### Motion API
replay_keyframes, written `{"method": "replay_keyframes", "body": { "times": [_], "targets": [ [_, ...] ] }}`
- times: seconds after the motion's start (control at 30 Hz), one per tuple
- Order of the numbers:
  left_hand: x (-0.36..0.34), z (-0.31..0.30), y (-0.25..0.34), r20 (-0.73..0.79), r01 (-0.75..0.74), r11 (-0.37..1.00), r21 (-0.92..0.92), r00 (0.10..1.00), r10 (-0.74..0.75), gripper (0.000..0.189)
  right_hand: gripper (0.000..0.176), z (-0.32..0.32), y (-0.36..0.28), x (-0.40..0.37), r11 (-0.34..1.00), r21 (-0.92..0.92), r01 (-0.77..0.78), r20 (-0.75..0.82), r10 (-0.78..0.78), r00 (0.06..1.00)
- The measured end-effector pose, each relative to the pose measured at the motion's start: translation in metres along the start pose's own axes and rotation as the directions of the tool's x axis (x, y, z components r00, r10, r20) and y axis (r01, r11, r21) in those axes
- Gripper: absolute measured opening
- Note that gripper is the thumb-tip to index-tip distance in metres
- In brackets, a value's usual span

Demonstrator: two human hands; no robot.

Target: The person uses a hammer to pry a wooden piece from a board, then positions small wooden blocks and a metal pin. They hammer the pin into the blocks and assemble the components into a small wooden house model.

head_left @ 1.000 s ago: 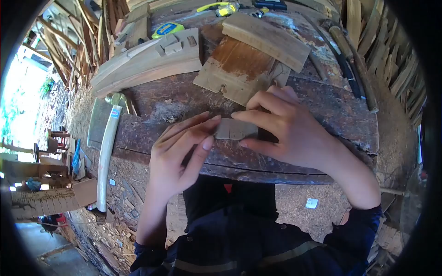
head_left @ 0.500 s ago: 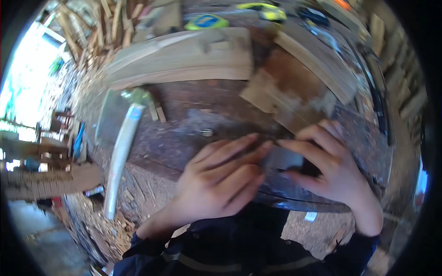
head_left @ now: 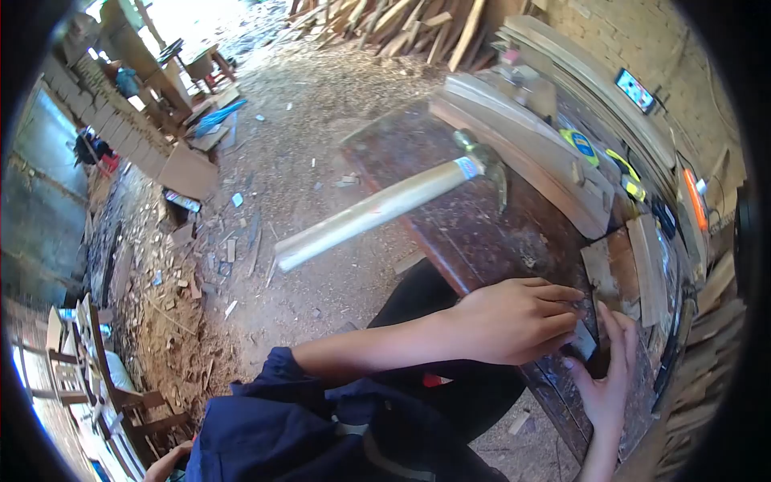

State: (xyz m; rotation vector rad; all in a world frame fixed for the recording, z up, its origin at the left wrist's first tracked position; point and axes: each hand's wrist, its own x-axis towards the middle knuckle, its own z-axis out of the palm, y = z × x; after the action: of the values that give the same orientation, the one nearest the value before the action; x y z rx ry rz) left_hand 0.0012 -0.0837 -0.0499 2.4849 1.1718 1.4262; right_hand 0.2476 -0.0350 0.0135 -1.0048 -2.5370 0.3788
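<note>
Grey pc. (head_left: pixel 585 343), 1: on bench (head_left: pixel 474 233), partly covered by L hand (head_left: pixel 514 323), fingers together, grip can't be told. R hand (head_left: pixel 606 381): thumb & forefinger parted about pc., contact unclear.

A dark wooden workbench (head_left: pixel 450 221) carries a thick pale board (head_left: pixel 526 157) and a hammer (head_left: pixel 389 207) overhanging its edge.

One left hand (head_left: pixel 518 323) and one right hand (head_left: pixel 608 387), two in all, are flanking one small grey piece (head_left: pixel 585 344). One workbench (head_left: pixel 526 245) is carrying one hammer (head_left: pixel 385 209), one tape measure (head_left: pixel 580 146), one yellow-handled tool (head_left: pixel 633 189) and one thick beam (head_left: pixel 522 153), while one phone (head_left: pixel 635 90) and one orange object (head_left: pixel 694 199) are showing beyond. Sticks (head_left: pixel 434 22) at the back and chips (head_left: pixel 173 301) on the floor (head_left: pixel 309 201) are lying in numbers too great to count.
</note>
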Motion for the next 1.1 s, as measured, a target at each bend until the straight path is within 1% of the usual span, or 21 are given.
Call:
{"method": "replay_keyframes", "body": {
  "times": [0.1, 0.13, 0.23, 0.3, 0.33, 0.43, 0.47, 0.73, 0.83, 1.1],
  "targets": [
    [-0.002, 0.003, 0.002, -0.013, 0.028, 1.000, -0.008, 1.000, -0.028, 0.024, 0.074, -0.002, 0.008, -0.006, 0.997, -0.035, 0.065, -0.030, -0.066, 0.997],
    [-0.003, 0.003, 0.002, -0.011, 0.022, 1.000, 0.004, 1.000, -0.022, 0.024, 0.064, -0.002, 0.007, -0.007, 0.995, -0.053, 0.089, -0.059, -0.092, 0.994],
    [-0.001, 0.006, 0.000, 0.000, -0.005, 0.999, 0.034, 1.000, 0.005, 0.022, 0.051, -0.002, 0.003, -0.007, 0.992, -0.058, 0.116, -0.071, -0.120, 0.990],
    [-0.002, 0.004, 0.002, 0.011, -0.027, 0.998, 0.059, 1.000, 0.026, 0.021, 0.042, -0.002, -0.001, -0.004, 0.972, -0.119, 0.205, -0.083, -0.215, 0.973],
    [-0.002, 0.004, 0.002, 0.044, -0.035, 0.996, 0.083, 0.999, 0.032, 0.021, 0.039, -0.003, -0.001, -0.003, 0.958, -0.152, 0.242, -0.088, -0.257, 0.962],
    [0.000, 0.001, 0.004, 0.059, -0.048, 0.995, 0.085, 0.997, 0.043, 0.020, 0.035, -0.003, 0.000, -0.001, 0.942, -0.146, 0.302, -0.081, -0.315, 0.945],
    [0.001, 0.000, 0.005, 0.078, -0.055, 0.993, 0.103, 0.996, 0.047, 0.020, 0.035, -0.001, -0.001, 0.001, 0.933, -0.146, 0.328, -0.101, -0.344, 0.934],
    [0.005, -0.002, 0.007, 0.130, -0.092, 0.988, 0.127, 0.989, 0.075, 0.022, 0.037, 0.002, 0.002, 0.006, 0.914, -0.108, 0.392, -0.136, -0.404, 0.905],
    [0.006, -0.005, 0.009, 0.148, -0.090, 0.988, 0.125, 0.986, 0.071, 0.023, 0.034, 0.000, 0.002, 0.005, 0.920, -0.116, 0.375, -0.149, -0.390, 0.909],
    [0.008, -0.006, 0.008, 0.151, -0.075, 0.991, 0.113, 0.987, 0.057, 0.022, 0.030, 0.003, 0.008, 0.005, 0.904, -0.126, 0.408, -0.152, -0.424, 0.893]
  ]
}}
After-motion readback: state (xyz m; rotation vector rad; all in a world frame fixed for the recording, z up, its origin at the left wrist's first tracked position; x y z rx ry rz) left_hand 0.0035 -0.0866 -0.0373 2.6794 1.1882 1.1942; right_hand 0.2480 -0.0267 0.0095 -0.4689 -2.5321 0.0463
